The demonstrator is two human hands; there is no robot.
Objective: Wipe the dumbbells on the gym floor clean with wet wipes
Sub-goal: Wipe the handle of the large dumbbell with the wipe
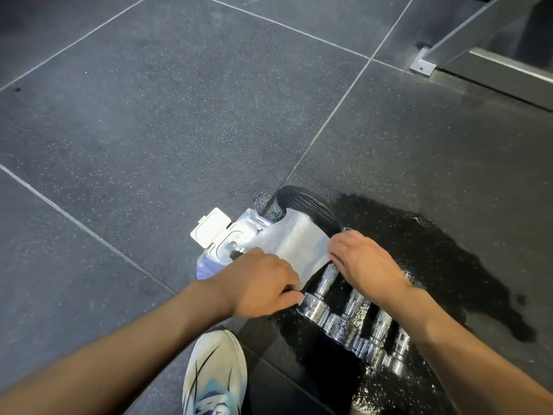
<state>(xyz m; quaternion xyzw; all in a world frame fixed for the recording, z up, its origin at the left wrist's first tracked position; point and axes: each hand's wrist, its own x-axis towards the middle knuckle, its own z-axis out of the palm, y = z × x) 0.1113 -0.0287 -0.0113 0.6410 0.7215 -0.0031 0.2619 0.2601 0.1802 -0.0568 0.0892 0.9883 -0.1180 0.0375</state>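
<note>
Fingers (337, 255) curled on both sides, left hand (263, 283) and right hand (365, 265) pinch a wet wipe (299, 244) stretched flat between them, dumbbells (344, 320) lying just beneath the knuckles.

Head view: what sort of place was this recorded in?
Most likely a gym: speckled dark rubber floor tiles, a row of chrome dumbbells lying on them, and a bolted-down metal frame at the top right.

I see the left hand (263, 283) and right hand (362, 262) gripping a white wipe (299, 244) spread between them, over chrome dumbbells (344, 322) lined up on the wet floor (449, 235). The pack (227, 247) lies open beside them, near a shoe (215, 372).
</note>
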